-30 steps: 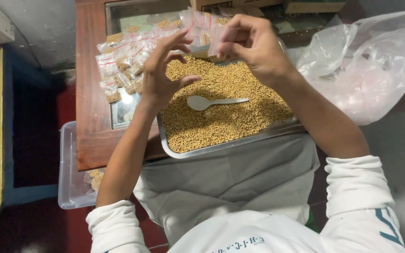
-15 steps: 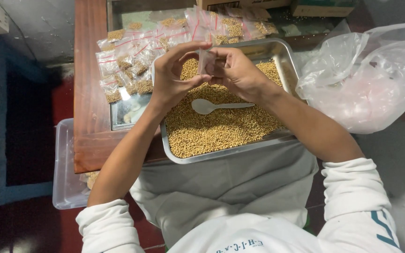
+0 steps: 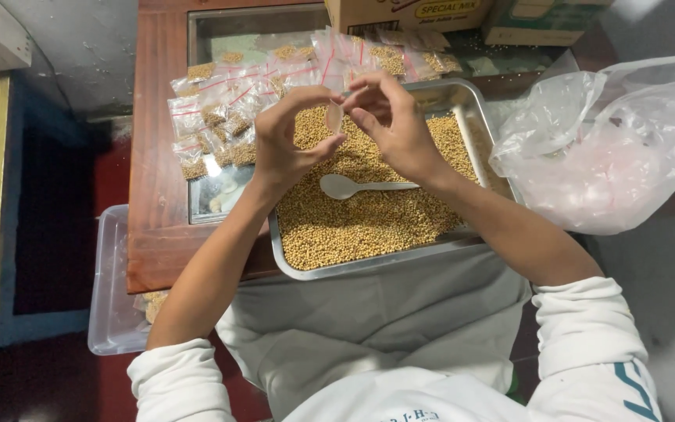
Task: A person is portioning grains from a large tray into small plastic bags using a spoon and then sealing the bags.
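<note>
My left hand (image 3: 294, 141) and my right hand (image 3: 391, 125) meet above a metal tray (image 3: 369, 266) full of small tan seeds (image 3: 353, 223). Between their fingertips they pinch a small clear plastic pouch (image 3: 334, 117), held upright. A white plastic spoon (image 3: 353, 187) lies on the seeds just below my hands. Several filled little pouches with red strips (image 3: 220, 117) lie spread on the glass-topped wooden table (image 3: 154, 195) to the left and behind the tray.
A large crumpled clear plastic bag (image 3: 611, 148) lies to the right of the tray. Cardboard boxes (image 3: 408, 14) stand at the table's far edge. A clear plastic bin (image 3: 111, 289) sits on the floor at the left, below the table.
My hands have drawn closer together over the tray and now hold the small pouch between the fingertips. The view has shifted slightly; the spoon has stayed on the seeds.
</note>
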